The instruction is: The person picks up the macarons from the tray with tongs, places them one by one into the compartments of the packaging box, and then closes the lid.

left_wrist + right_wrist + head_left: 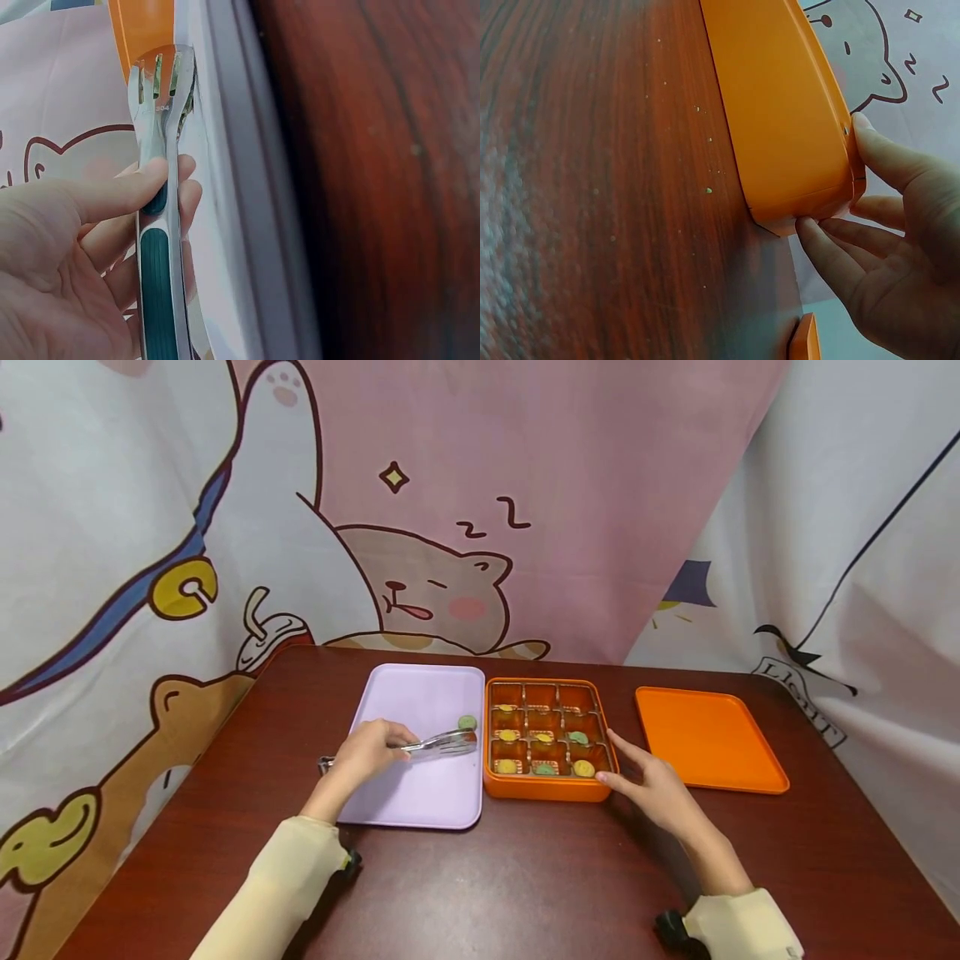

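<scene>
My left hand (pixel 375 747) holds metal tongs (pixel 156 281) with green handle inlays and fork-like tines, pinching them between thumb and fingers above the lilac tray (pixel 420 806). Right by the tongs' tips, at the tray's right edge, is a round green cookie (pixel 467 722); some green shows through the tines in the left wrist view. An orange box (pixel 547 789) with a divided insert stands to the right of the tray. Round yellow cookies (pixel 507 767) and green cookies (pixel 577 737) lie in several compartments. My right hand (pixel 652 785) grips the box's right side, thumb at its rim.
A flat orange lid or tray (pixel 712 739) lies farther right. The dark wooden table (pixel 480 893) carries everything, with small crumbs (pixel 709 190) near the box. A cartoon-printed curtain (pixel 585 510) hangs behind the table and along its sides.
</scene>
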{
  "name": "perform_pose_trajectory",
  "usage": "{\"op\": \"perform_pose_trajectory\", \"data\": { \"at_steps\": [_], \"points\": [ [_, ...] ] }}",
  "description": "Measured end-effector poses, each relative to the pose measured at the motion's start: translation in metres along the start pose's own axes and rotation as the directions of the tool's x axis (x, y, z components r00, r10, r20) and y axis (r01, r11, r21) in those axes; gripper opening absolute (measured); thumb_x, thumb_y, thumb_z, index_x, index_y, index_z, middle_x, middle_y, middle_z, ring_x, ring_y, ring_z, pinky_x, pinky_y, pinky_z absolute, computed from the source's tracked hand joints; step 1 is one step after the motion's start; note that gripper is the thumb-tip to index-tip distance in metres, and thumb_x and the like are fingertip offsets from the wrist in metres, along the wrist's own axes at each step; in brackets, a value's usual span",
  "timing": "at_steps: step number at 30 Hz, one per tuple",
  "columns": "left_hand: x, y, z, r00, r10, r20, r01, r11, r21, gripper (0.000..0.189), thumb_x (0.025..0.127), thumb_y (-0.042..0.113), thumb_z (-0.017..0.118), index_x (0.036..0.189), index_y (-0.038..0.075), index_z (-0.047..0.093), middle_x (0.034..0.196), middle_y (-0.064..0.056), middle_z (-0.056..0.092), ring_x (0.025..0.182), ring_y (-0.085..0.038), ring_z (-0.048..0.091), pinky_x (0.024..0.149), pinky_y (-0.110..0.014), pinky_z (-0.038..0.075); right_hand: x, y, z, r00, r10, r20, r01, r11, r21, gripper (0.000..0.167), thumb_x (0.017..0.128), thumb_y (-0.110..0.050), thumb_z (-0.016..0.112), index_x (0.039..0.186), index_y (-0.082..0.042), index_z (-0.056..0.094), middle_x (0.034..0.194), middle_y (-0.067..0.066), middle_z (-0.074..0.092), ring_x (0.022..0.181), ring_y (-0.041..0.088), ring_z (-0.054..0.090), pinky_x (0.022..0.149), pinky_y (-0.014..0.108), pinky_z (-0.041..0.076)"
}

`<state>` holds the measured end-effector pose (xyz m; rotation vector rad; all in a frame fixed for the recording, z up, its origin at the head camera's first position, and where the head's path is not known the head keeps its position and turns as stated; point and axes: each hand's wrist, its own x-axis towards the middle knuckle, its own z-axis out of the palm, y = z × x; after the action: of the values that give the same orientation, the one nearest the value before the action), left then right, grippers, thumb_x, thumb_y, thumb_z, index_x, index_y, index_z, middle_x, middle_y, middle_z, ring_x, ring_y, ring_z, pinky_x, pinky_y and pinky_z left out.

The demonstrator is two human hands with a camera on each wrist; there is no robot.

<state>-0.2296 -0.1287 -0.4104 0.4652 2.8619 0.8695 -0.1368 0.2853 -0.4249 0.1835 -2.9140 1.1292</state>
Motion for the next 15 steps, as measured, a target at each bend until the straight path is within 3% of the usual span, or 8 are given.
{"op": "perform_pose_trajectory", "data": {
  "at_steps": [7, 15],
  "points": [
    [0.002, 0.003, -0.008, 1.000, -0.012, -0.009, 0.012, 1.000, 0.006, 0.021, 0.086, 0.009, 0.074, 0.106, 0.015, 0.078, 0.106, -0.005, 0.078, 0.110, -0.026, 0.069, 0.088, -0.043, 0.050, 0.001, -0.001, -0.001, 1.000, 0.006, 0.007, -0.006, 1.000, 0.009, 0.078, 0.095, -0.041, 0.066, 0.157, -0.009, 0.030, 0.153, 0.028, 0.040, 0.139, 0.050, 0.040, 0.105, 0.067, 0.036],
    [0.008, 0.013, -0.023, 0.998, 0.002, -0.062, -0.002, 1.000, -0.013, 0.021, 0.087, 0.011, 0.074, 0.107, 0.014, 0.078, 0.104, -0.005, 0.078, 0.100, -0.022, 0.071, 0.077, -0.036, 0.047, 0.001, -0.001, 0.000, 1.000, 0.000, -0.003, 0.000, 1.000, -0.004, 0.078, 0.094, -0.040, 0.066, 0.156, -0.008, 0.031, 0.152, 0.028, 0.042, 0.137, 0.050, 0.042, 0.105, 0.067, 0.037]
  ]
}}
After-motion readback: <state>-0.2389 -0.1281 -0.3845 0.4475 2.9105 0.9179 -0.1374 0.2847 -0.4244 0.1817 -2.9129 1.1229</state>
